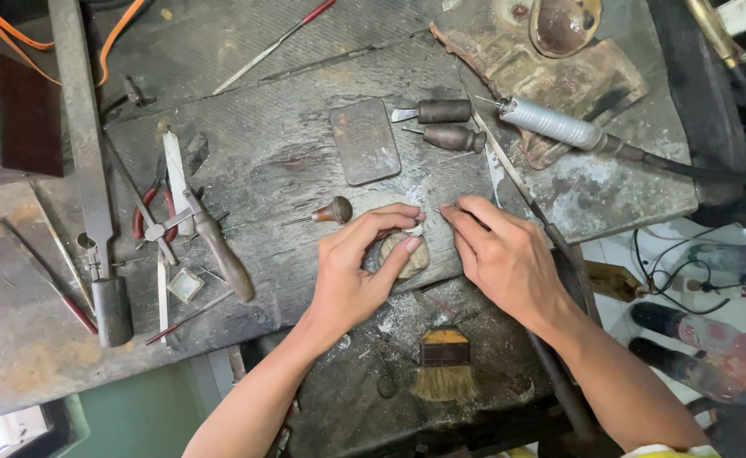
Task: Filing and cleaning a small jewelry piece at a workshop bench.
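Jeweller's workshop, scarred metal-dusted workbench (305,161), large file (85,153), gravers (441,111), rotary handpiece (559,127), bench brush (445,366)

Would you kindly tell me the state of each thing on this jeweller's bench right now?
Small silver ring: pinched in left hand fingers, on rounded wooden peg.
Right hand: gripping a thin tool.
Wooden-handled brush: lying flat, untouched.
Red-handled pliers: lying unused.

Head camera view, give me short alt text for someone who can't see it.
Seen from above, a left hand pinches a small ring against a bench peg while the right hand works on it with a thin tool. Around them on the worn workbench lie gravers, files, shears and a brush.
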